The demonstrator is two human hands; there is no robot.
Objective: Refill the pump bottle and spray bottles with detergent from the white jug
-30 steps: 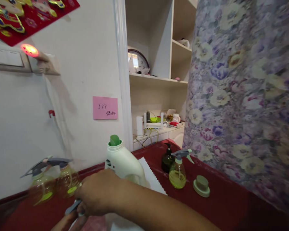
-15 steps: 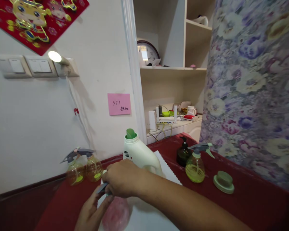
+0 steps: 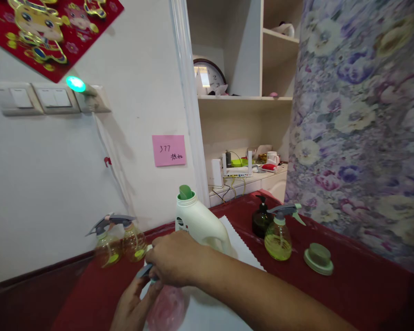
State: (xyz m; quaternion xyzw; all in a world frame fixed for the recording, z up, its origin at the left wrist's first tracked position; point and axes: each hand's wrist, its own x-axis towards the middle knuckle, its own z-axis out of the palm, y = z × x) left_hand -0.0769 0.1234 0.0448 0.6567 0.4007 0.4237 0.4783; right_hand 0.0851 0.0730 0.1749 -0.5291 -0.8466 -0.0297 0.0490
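A pink spray bottle stands on the white sheet at the bottom middle, its grey trigger head mostly hidden by my hands. With fingers curled over the top, my right hand grips that head. Lower down, my left hand closes its thumb and fingers about the neck, just under the right. Directly behind them is a pale green detergent jug, uncapped, a green spout showing in its mouth.
Two spray bottles with a little yellow liquid stand at left by the wall. At right are a dark pump bottle, a spray bottle of yellow-green liquid and a green cap. A white sheet covers part of the red tabletop.
The view has shifted slightly. Both hands keep their hold on the pink spray bottle, with hardly any movement. The plug-in lamp on the wall has turned from white to green.
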